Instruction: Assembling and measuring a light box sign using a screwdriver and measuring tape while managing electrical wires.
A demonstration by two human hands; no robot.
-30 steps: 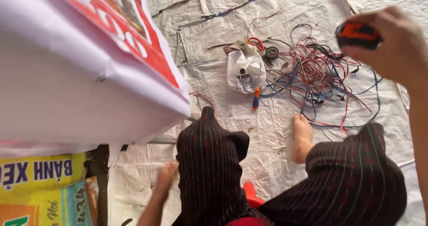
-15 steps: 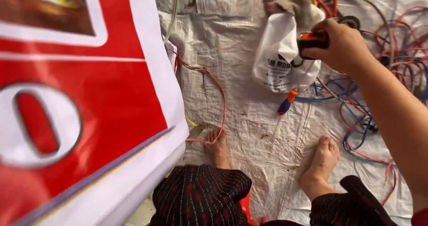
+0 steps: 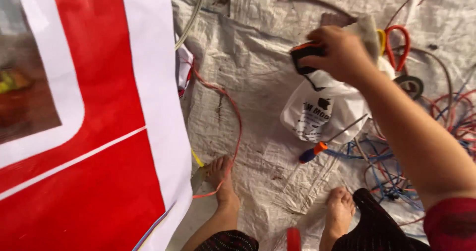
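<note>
Above the white plastic bag on the woven tarp, our right hand is closed around a black-and-orange tool. A screwdriver lies just below the bag, beside tangled wires. A red-and-white banner fills the left. We cannot see our left hand.
</note>
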